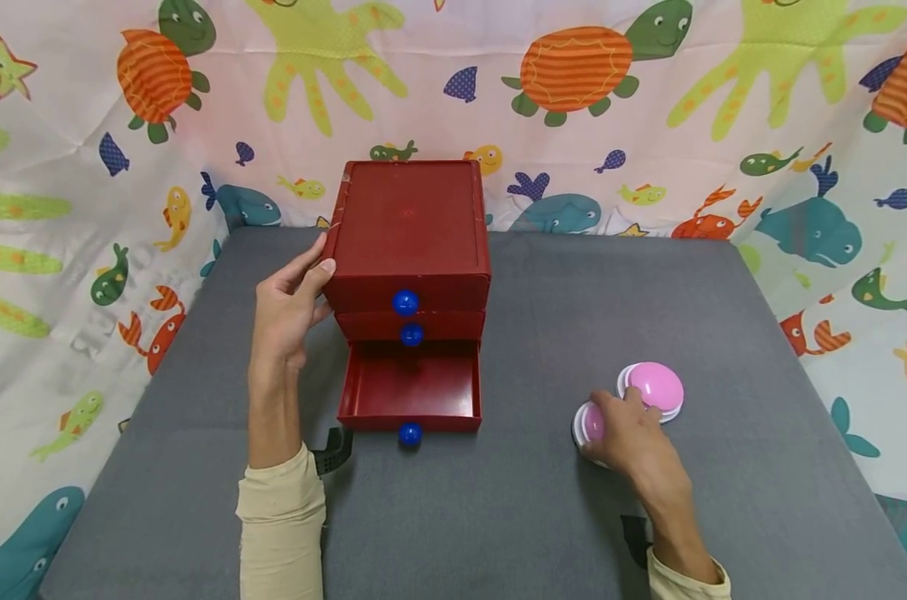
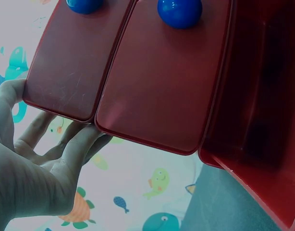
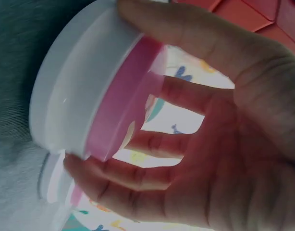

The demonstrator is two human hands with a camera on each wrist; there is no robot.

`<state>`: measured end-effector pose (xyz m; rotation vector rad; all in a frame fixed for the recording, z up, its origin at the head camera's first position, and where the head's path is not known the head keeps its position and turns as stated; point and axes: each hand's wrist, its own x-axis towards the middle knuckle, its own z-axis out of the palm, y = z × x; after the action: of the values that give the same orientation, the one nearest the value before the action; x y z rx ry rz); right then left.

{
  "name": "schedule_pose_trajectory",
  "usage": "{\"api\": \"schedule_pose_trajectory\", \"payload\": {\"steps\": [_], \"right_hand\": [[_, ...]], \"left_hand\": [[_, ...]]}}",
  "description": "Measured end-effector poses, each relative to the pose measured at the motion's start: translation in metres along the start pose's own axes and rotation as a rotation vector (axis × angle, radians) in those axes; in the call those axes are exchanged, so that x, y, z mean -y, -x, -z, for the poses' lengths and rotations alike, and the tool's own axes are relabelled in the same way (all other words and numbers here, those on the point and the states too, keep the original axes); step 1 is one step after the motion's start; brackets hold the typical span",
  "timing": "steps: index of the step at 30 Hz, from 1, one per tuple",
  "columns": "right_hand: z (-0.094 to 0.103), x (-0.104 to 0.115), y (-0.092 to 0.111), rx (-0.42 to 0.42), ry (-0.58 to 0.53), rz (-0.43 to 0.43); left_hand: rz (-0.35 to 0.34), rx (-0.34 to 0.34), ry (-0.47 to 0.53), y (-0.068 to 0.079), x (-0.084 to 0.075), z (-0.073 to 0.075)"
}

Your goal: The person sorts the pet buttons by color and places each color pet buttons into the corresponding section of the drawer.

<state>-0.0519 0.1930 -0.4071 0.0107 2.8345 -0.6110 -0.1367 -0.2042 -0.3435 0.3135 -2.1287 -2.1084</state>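
A red drawer unit [image 1: 408, 217] stands on the grey table, its bottom drawer [image 1: 414, 385] pulled out with nothing lying in it. The two upper drawers are pushed in, and each drawer front has a round blue knob [image 1: 405, 302]. My left hand [image 1: 287, 304] holds the unit's upper left edge, thumb on top and the other fingers along the side. On the right, my right hand [image 1: 637, 446] grips a round white piece with a pink top [image 3: 73, 86], thumb and fingers about its rim. A similar pink-and-white round piece [image 1: 656, 386] lies just beyond it.
The grey tabletop [image 1: 543, 317] reaches back to a cloth [image 1: 438, 108] printed with sea animals, which hangs behind and at both sides. Dark straps [image 1: 335, 451] show at both wrists. The open drawer juts toward the front of the table.
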Motion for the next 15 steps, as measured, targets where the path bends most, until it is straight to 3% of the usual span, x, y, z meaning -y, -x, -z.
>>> {"api": "schedule_pose_trajectory", "payload": {"steps": [8, 15], "right_hand": [[0.015, 0.042, 0.003, -0.117, -0.027, 0.141], [0.015, 0.093, -0.004, -0.139, -0.095, 0.264]], "left_hand": [[0.006, 0.012, 0.003, -0.001, 0.0, 0.0], [-0.003, 0.014, 0.002, 0.0, 0.0, 0.001]]}}
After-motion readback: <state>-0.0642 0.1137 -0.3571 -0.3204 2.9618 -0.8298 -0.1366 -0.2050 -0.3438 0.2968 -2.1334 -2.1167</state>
